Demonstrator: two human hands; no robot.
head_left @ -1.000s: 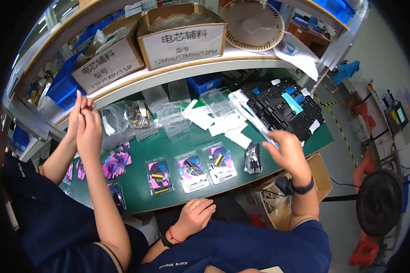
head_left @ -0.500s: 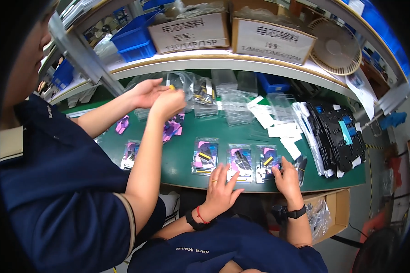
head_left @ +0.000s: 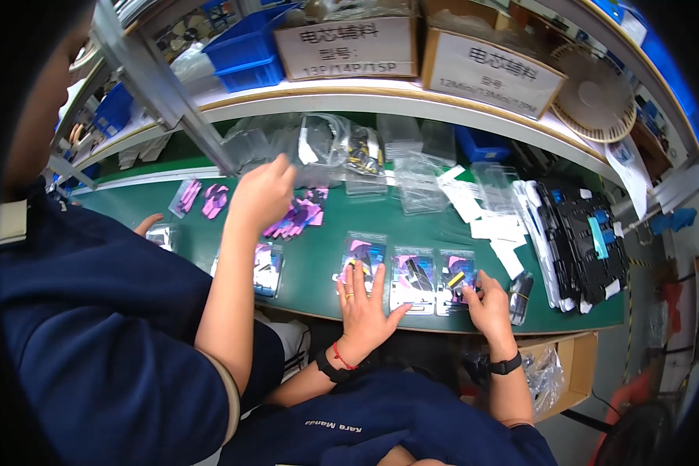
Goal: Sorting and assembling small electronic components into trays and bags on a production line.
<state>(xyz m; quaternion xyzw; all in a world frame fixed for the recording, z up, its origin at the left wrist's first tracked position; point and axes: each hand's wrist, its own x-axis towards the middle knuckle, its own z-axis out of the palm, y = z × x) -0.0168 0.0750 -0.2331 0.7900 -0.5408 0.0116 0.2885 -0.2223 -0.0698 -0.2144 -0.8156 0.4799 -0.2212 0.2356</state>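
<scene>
Three clear plastic packs with purple-and-blue printed cards and small dark parts lie in a row along the front of the green table. My left hand rests with spread fingers on the lower part of the left pack, partly hiding it. Between my hands is the middle pack, with a black part on its card. Beside the right pack, which has a yellow-and-black strip, my right hand has its thumb at the edge and its fingers loosely bent, apart.
A co-worker's hand is raised over a pile of purple cards at left. Another pack lies below that arm. White slips, clear trays and stacked black trays fill the right side. A shelf crosses behind.
My left hand has moved up and left onto the left pack. My right hand stays by the right pack. The co-worker's hands have moved apart, one now lower at the left.
</scene>
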